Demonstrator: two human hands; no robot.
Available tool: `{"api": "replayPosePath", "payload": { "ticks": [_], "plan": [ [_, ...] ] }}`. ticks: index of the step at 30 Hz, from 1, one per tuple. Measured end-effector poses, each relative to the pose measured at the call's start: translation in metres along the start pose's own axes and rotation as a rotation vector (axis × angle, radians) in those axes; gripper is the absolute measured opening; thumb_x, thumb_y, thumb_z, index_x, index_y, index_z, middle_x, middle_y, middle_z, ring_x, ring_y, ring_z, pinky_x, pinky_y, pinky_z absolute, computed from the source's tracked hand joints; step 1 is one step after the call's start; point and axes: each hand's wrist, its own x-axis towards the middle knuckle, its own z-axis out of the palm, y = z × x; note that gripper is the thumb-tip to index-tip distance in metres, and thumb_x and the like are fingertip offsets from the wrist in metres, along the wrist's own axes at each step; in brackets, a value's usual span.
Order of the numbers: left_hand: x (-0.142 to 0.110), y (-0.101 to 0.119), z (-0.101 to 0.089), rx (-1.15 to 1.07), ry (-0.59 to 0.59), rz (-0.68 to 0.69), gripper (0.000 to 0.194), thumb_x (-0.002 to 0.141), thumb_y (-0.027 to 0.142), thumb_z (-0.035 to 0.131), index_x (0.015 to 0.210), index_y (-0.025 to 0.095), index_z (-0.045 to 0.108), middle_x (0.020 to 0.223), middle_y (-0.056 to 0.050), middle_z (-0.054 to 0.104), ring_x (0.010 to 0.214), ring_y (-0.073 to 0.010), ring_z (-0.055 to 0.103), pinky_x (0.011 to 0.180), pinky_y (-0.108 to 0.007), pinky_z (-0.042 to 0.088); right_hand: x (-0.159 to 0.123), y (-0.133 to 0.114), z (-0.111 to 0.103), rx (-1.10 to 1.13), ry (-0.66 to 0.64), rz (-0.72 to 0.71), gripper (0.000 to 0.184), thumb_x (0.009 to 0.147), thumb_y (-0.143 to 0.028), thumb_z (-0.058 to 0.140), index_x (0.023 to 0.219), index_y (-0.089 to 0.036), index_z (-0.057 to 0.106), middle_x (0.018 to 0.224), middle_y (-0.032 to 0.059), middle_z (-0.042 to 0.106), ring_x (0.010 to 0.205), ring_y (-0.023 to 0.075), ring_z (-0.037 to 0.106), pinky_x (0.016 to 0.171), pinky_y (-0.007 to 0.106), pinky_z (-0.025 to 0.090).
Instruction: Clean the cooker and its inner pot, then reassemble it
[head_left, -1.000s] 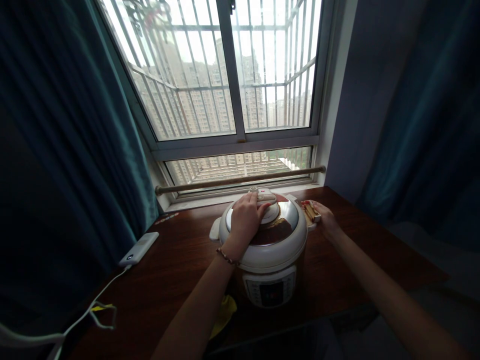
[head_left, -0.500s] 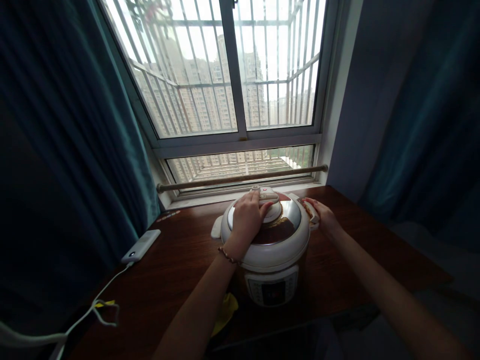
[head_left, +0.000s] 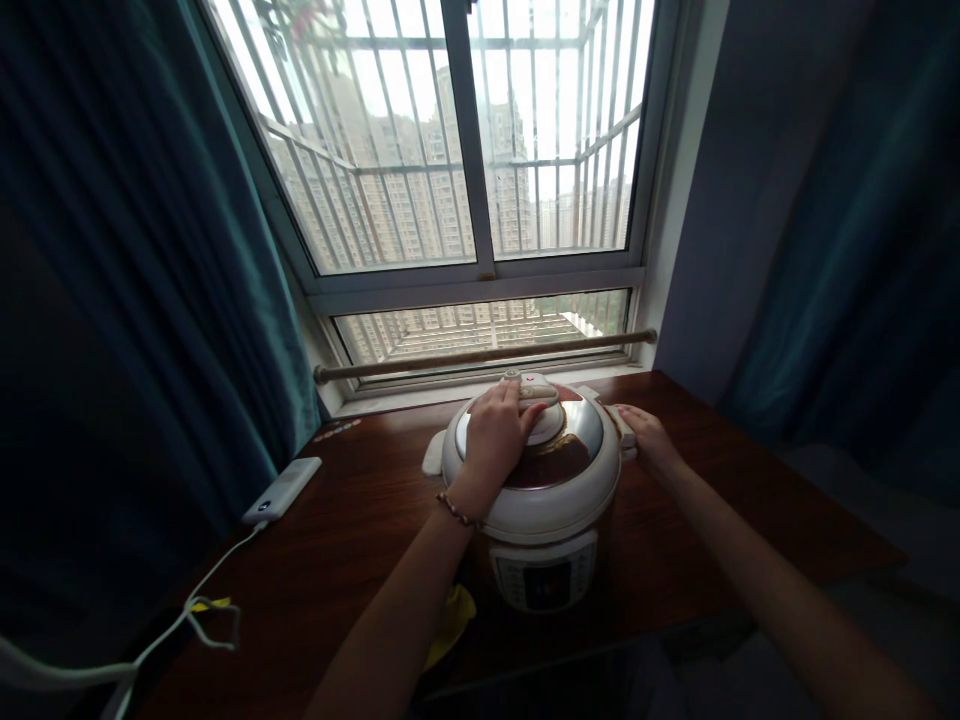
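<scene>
A white electric pressure cooker (head_left: 532, 515) stands upright on the brown wooden table, its control panel (head_left: 546, 580) facing me. Its shiny domed lid (head_left: 551, 465) sits on top. My left hand (head_left: 499, 425) is closed around the left part of the lid handle (head_left: 538, 390), with the thumb on the near side. On the right, my right hand (head_left: 643, 437) grips the cooker's side handle (head_left: 621, 425); some of its fingers are hidden behind that handle. Another side handle (head_left: 433, 455) juts out on the left, untouched.
On the table (head_left: 360, 540), a white power bank (head_left: 283, 490) with a white cable (head_left: 217, 577) lies to the left. A yellow cloth-like thing (head_left: 452, 625) is partly behind my left forearm. The barred window (head_left: 480, 180) and a horizontal rail (head_left: 487, 357) are behind the cooker.
My right hand has shifted slightly down and its fingers have changed position on the side handle. My left hand and the cooker stay in place.
</scene>
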Motion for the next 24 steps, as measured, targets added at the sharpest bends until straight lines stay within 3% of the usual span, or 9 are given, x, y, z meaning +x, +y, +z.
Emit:
{"api": "replayPosePath", "payload": {
  "ticks": [14,18,22,24],
  "plan": [
    [-0.001,0.000,0.001,0.031,-0.005,-0.008,0.054,0.085,0.052,0.042,0.119,0.011,0.051,0.119,-0.016,0.057,0.108,-0.0262,0.052,0.095,-0.039,0.037,0.002,0.000,0.001,-0.086,0.068,-0.046,0.035,0.058,-0.042,0.069,0.079,-0.015,0.067,0.077,0.0056,0.069,0.065,0.0177,0.058,0.057,0.027,0.043],
    [0.000,0.000,0.002,-0.020,-0.028,-0.009,0.055,0.085,0.050,0.042,0.123,0.011,0.049,0.124,-0.016,0.054,0.117,-0.0275,0.046,0.104,-0.045,0.026,0.001,0.000,0.001,-0.105,0.075,-0.060,0.032,0.059,-0.041,0.068,0.078,-0.015,0.067,0.076,0.0049,0.068,0.066,0.0172,0.057,0.058,0.026,0.042],
    [0.006,-0.018,-0.007,-0.255,-0.109,-0.004,0.061,0.086,0.052,0.039,0.130,0.009,0.041,0.135,-0.015,0.044,0.131,-0.0263,0.030,0.108,-0.046,0.018,0.001,0.001,0.001,-0.116,0.081,-0.072,0.031,0.061,-0.041,0.066,0.078,-0.015,0.067,0.075,0.0043,0.067,0.066,0.0170,0.056,0.059,0.026,0.041],
    [0.007,-0.040,-0.014,-0.403,-0.072,-0.057,0.059,0.087,0.052,0.037,0.129,0.011,0.043,0.135,-0.014,0.045,0.132,-0.0247,0.030,0.108,-0.043,0.020,0.001,0.002,0.001,-0.119,0.086,-0.078,0.031,0.062,-0.041,0.065,0.078,-0.015,0.066,0.076,0.0047,0.067,0.067,0.0175,0.056,0.060,0.027,0.041]
  ]
}}
